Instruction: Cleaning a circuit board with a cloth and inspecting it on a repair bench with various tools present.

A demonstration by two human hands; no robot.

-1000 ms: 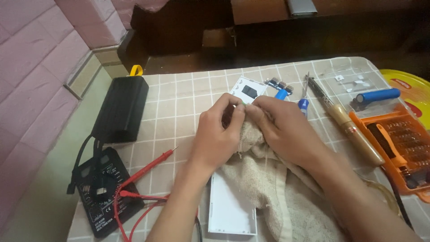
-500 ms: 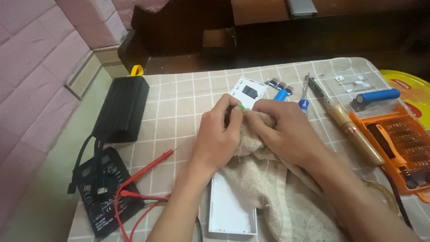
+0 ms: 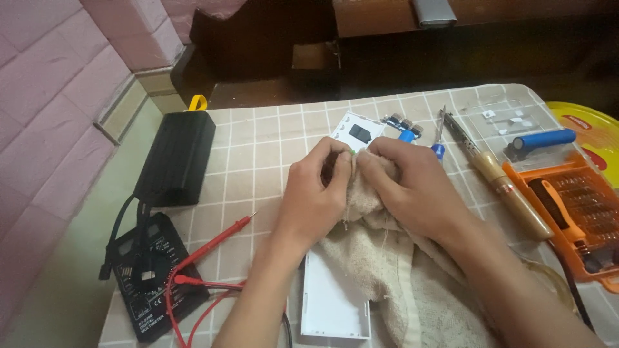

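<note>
Both hands meet over the middle of the checked table. My left hand (image 3: 316, 193) pinches a small part with a green speck; most of it is hidden between the fingers. Pressing a fold of beige towel (image 3: 400, 277) against that part is my right hand (image 3: 412, 190). The towel trails down under my right forearm. A white rectangular shell (image 3: 332, 306) lies open side up just below my left wrist. A white panel with a dark square (image 3: 358, 132) rests just beyond my fingertips.
A black box (image 3: 177, 158) and a black multimeter (image 3: 151, 274) with red probe leads (image 3: 213, 238) lie at left. A wooden-handled soldering iron (image 3: 503, 187), a blue cylinder (image 3: 538, 142), an orange screwdriver-bit case (image 3: 574, 212) and a yellow disc (image 3: 590, 129) are at right.
My hands stay pressed together over the towel; the fingers shift slightly as they rub the small part. Nothing else on the table has moved.
</note>
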